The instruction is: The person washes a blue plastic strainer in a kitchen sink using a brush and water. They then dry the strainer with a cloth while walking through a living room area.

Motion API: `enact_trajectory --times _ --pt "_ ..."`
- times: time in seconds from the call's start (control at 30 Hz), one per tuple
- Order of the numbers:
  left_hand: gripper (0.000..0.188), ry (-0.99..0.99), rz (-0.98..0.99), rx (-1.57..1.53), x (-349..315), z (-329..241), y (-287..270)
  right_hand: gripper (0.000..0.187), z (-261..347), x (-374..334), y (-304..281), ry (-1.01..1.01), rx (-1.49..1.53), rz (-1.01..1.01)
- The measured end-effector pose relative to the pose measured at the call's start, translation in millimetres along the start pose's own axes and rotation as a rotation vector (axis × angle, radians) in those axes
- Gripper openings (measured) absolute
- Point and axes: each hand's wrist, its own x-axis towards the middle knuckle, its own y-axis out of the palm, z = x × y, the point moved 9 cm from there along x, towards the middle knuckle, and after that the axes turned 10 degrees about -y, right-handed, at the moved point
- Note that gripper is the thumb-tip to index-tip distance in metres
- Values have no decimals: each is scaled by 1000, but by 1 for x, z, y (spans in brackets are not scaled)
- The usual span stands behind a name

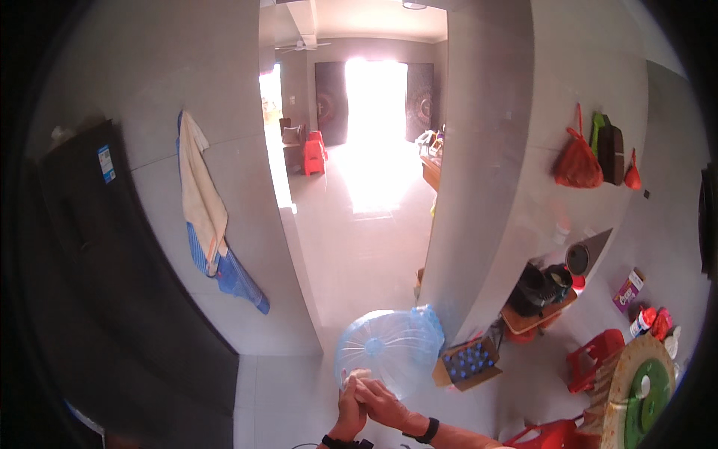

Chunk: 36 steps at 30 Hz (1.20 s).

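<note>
My left hand (349, 411) and my right hand (382, 399) are pressed together low in the middle of the view, both with curled fingers. Something small and pale shows at the fingertips, too small to name. Dark bands circle both wrists. Just beyond the hands, a large puffed-up light blue see-through plastic bag (381, 338) rests on the floor, with gathered plastic at its upper right. The hands overlap its lower edge in the view, and I cannot tell whether they touch it.
A cardboard box of blue-capped bottles (470, 364) sits right of the bag. Farther right are red stools (595, 358) and a round table (613, 396). A dark refrigerator (127, 299) stands left, beside a hanging apron (203, 194). Ahead, a wide opening leads to a bright doorway (376, 112).
</note>
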Motion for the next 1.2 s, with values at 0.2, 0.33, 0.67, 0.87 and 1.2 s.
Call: enact_trajectory --times 0.2,0.33,0.67,0.87,1.2 --pt "65 -166 -48 -253 159 -21 -36 45 -138 56 3 50 129 193" --pt "73 -240 -55 -44 249 -74 -24 38 -251 75 -13 180 -160 255" --pt "58 -186 263 -121 447 -137 20 38 -372 265 -13 213 -340 -220" --pt "65 -162 207 -355 533 -177 -2 32 -476 280 2 282 -292 -48" --pt "57 -1 261 -156 728 -203 15 42 -665 369 0 264 127 -307"
